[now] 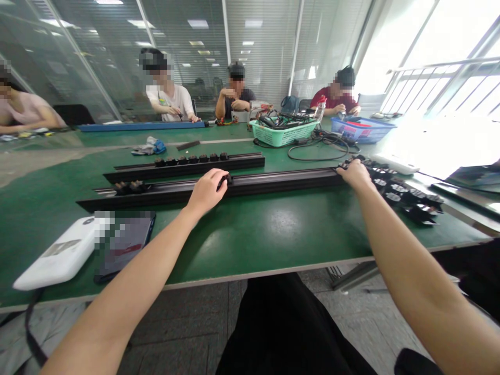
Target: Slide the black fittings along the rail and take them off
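Observation:
A long black rail (281, 179) with a metallic strip along its top lies across the green table. My left hand (207, 191) is closed around a small black block (227, 180) on the rail, near its middle. At the rail's right end is my right hand (354, 174), fingers curled down beside a pile of small black-and-silver pieces (398, 190); what they grip is hidden. Toward the rail's left end sit small dark blocks (130, 186). Behind it lies another black rail (187, 167) carrying a row of similar blocks.
Nearer me at left are a white device (64, 255) and a dark phone (127, 247). Farther back are a glove (150, 146), a green basket (283, 134) of cables, a blue basket (363, 130) and a black cable (324, 158). Several people sit across the table.

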Motion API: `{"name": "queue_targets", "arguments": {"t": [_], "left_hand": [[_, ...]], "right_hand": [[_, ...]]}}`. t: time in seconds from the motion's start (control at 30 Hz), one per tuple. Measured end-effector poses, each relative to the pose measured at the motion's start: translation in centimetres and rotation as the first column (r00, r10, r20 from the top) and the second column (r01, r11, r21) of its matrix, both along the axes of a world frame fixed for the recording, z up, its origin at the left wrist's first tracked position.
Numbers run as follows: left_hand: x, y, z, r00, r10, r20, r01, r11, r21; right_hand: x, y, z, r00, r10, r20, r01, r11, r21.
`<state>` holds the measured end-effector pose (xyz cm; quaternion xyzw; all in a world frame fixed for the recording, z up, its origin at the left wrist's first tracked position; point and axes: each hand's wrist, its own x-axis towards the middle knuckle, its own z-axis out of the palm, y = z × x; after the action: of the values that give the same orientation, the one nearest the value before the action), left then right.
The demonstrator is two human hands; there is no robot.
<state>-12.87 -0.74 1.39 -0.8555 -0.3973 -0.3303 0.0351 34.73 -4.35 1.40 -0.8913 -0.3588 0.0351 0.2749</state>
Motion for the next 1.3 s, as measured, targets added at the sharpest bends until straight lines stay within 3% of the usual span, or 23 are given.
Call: {"name": "queue_targets", "arguments": {"t": [0.13,0.3,0.7,1.3], "left_hand": [[0.0,-0.1,0.0,1.000,0.002,-0.001,-0.002,1.000,0.004],[-0.1,-0.1,-0.1,1.000,0.005,0.000,-0.005,1.000,0.008],[-0.2,-0.3,-0.2,1.000,0.021,-0.011,-0.020,1.000,0.016],[-0.2,-0.2,-0.4,1.000,-0.007,0.005,0.007,1.000,0.016]], "right_hand": [[0.2,-0.1,0.1,0.999,0.045,0.001,-0.045,0.998,-0.052],[-0.7,-0.6,-0.5,1.000,-0.004,0.008,0.004,0.999,0.044],[-0.8,-1.7,-1.5,0.999,0.025,0.022,-0.028,0.987,0.160],[-1.0,-2.0,-1.1,1.000,-0.013,-0.010,0.014,0.983,0.184]]}}
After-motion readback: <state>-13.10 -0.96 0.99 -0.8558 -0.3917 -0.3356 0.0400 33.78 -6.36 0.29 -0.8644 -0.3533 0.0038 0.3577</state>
